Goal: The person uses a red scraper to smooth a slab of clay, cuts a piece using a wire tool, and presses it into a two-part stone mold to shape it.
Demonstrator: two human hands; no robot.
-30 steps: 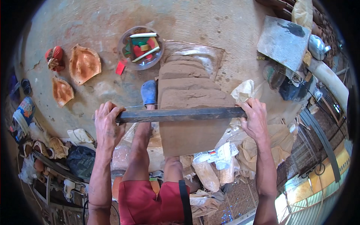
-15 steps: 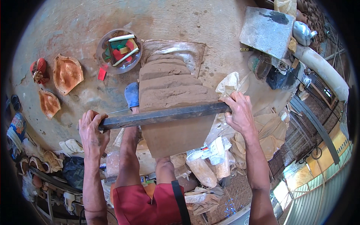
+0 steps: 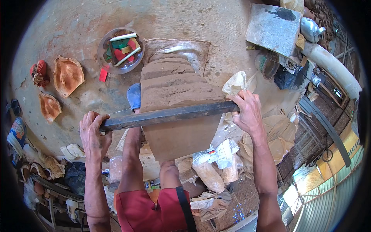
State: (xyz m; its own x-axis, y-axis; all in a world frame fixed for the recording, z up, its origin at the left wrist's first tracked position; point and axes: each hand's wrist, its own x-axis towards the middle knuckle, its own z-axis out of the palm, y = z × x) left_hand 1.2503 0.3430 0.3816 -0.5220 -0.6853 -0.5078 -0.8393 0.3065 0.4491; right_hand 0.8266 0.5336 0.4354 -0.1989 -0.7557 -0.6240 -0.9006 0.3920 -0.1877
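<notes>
A long dark bar (image 3: 166,116) lies crosswise over a block of brown clay (image 3: 181,141). The near part of the clay is smooth; beyond the bar its top rises in rough, uneven ridges. My left hand (image 3: 92,129) is closed around the bar's left end, thumb on top. Its right end is gripped by my right hand (image 3: 248,112), beside a crumpled pale sheet (image 3: 234,83). A thin line like a wire (image 3: 119,111) shows just beyond the bar near my left hand. The bar hides the strip of clay beneath it.
Beyond the clay lies a dusty sack (image 3: 201,54). A clear basin (image 3: 120,69) of coloured pieces and two orange-brown clay forms (image 3: 68,76) (image 3: 49,106) are at the left. A grey slab (image 3: 273,31) stands far right. Bottles (image 3: 223,154) and cloths (image 3: 270,135) crowd the near right.
The view has shifted slightly. Both hands keep hold of the bar, which stays across the clay in almost the same place.
</notes>
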